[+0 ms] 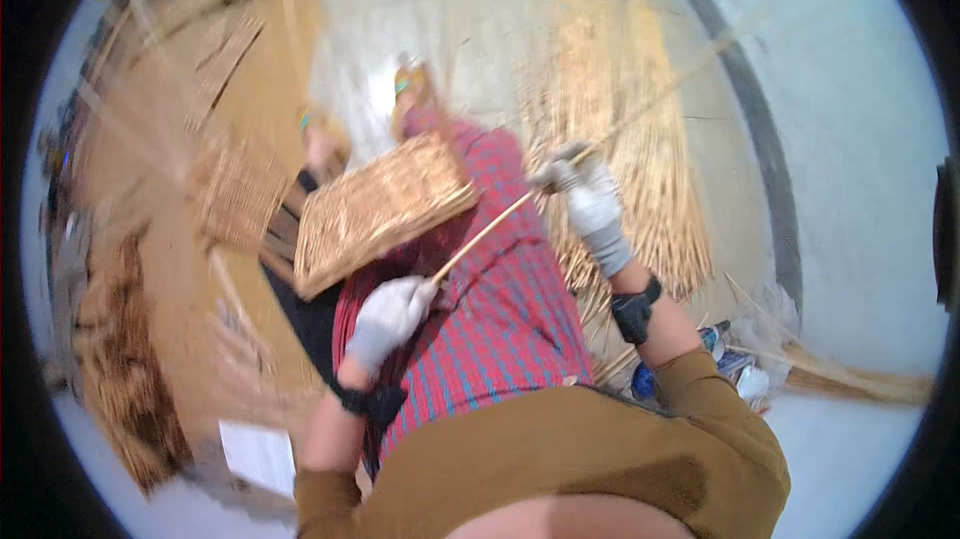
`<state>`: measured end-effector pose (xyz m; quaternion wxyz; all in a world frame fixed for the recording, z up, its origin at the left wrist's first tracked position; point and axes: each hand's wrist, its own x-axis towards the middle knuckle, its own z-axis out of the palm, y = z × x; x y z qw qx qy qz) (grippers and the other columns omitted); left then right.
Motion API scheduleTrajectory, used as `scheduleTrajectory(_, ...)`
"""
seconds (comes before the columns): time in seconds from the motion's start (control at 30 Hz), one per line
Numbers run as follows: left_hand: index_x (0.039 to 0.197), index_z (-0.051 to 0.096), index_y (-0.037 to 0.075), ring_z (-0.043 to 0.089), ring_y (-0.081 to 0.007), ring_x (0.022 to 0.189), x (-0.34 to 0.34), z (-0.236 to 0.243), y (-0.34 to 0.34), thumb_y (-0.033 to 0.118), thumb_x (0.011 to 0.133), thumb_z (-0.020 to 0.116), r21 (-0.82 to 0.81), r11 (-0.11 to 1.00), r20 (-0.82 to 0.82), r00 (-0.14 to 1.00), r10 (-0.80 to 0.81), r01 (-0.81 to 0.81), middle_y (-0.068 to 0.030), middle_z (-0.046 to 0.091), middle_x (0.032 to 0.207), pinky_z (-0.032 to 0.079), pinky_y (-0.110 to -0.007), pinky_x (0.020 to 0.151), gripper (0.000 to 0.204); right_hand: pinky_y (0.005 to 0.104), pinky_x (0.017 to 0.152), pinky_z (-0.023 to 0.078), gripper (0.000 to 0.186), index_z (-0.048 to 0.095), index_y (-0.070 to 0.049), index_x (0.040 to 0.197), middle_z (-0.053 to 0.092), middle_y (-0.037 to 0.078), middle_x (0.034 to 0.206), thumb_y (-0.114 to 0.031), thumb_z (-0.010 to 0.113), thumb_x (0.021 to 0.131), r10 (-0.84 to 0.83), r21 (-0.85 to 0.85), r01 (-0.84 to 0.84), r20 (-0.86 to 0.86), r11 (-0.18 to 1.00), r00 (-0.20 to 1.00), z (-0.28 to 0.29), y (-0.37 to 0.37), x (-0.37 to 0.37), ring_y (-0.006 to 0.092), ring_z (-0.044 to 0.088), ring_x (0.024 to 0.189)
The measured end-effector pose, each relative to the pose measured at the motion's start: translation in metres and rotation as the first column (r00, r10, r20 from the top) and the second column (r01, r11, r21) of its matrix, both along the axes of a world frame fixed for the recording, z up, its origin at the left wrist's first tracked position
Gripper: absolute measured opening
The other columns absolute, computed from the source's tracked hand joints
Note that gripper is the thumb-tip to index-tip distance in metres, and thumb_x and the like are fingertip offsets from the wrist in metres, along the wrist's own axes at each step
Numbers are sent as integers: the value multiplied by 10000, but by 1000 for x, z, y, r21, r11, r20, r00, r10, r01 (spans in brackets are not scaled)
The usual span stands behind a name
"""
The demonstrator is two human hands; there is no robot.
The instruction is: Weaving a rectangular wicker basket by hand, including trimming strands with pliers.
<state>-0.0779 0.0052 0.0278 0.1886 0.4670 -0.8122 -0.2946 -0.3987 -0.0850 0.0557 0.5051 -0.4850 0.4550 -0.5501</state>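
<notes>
A long thin wicker cane [487,235] slants across my lap and on toward the upper right. My left hand [387,321], in a white glove, is closed around its near end. Farther along, my right hand [588,197], also gloved, has its fingers closed round the cane. A rectangular woven wicker piece [385,201], tan and thick-edged, rests tilted on my thighs just beyond my left hand. Whether it is a flat panel or a shallow basket, I cannot tell. The red and blue checked cloth [490,339] over my legs lies under both hands.
A large spread of loose canes [640,179] lies on the floor at the right. Another woven piece [235,197] sits left of my legs. Brown bundled material [125,369] lies far left, near a white sheet [257,454]. Plastic wrapping [765,324] is beside the right wall.
</notes>
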Motion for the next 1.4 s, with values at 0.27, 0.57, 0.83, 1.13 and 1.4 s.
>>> scheduleTrajectory(0.27, 949, 671, 32, 444, -69, 643, -47, 70, -7, 416, 1074, 462, 827, 375, -422, 903, -79, 420, 46, 487, 686, 407, -240, 606, 456, 297, 560, 485, 317, 586, -31, 1157, 565, 11, 697, -317, 478, 1074, -195, 364, 138, 125, 921, 973, -35, -4, 19, 147, 537, 565)
scheduleTrajectory(0.57, 1125, 650, 30, 430, -49, 638, -77, 60, -20, 322, 1075, 496, 781, 435, -454, 886, -97, 448, 79, 477, 728, 392, -222, 589, 333, 276, 429, 395, 280, 633, -86, 1087, 515, -4, 624, -296, 456, 1035, -453, 365, 403, 57, 839, 890, -111, 0, -50, 105, 497, 483)
scheduleTrajectory(0.83, 1144, 669, 51, 359, -27, 581, -100, 20, -30, 282, 1064, 534, 945, 87, -319, 946, 55, 314, 75, 445, 680, 301, -201, 534, 279, 532, 851, 476, 441, 603, -40, 1185, 663, 297, 1019, -417, 458, 1008, -379, 325, 698, -656, 638, 652, -246, -49, -116, 525, 588, 964)
scheduleTrajectory(1.13, 1202, 665, -42, 420, -43, 456, -109, -9, -57, 327, 1093, 448, 907, -100, -407, 912, 42, 409, 13, 565, 602, 331, -215, 463, 441, 472, 978, 499, 360, 569, -106, 1301, 616, 194, 1269, -249, 579, 971, -176, 214, 821, -919, 529, 353, -261, -33, -191, 375, 619, 1122)
scheduleTrajectory(1.4, 1269, 622, -63, 505, -46, 511, -106, -19, -69, 316, 1098, 427, 858, -260, -427, 897, 116, 442, -4, 639, 676, 407, -198, 509, 459, 518, 864, 512, 291, 588, -122, 1233, 685, 187, 1080, -283, 563, 992, 69, 405, 823, -908, 399, 413, -281, -12, -256, 385, 647, 1042)
